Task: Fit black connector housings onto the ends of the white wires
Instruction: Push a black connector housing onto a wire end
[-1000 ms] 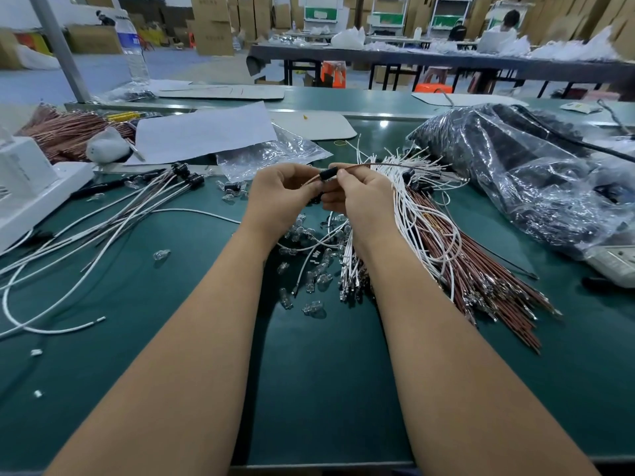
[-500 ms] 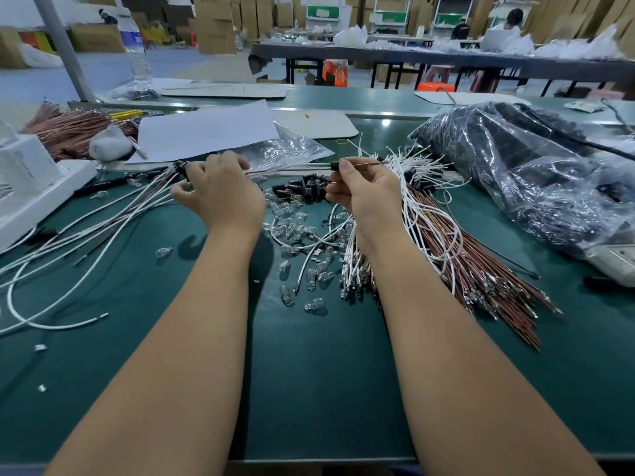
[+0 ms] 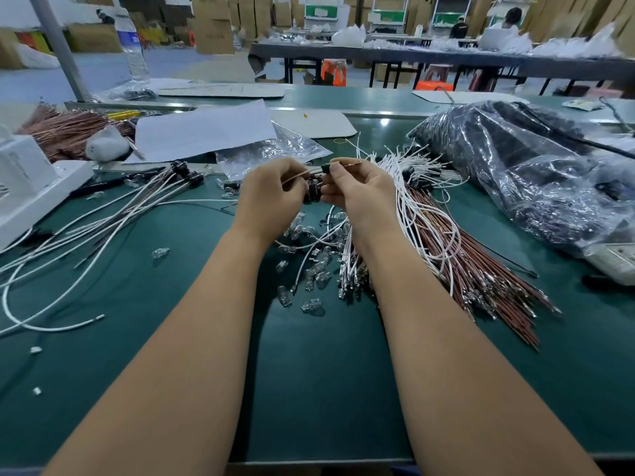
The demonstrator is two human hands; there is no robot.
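Black connector housing (image 3: 325, 167) pinched by right hand (image 3: 360, 190); brown wire (image 3: 298, 175) gripped by left hand (image 3: 271, 194), just beside, above green table (image 3: 309, 372).

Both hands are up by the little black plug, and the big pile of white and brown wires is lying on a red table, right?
Not quite. Both hands are at the black plug, but the head view shows the wire pile lying on a green table, not red.
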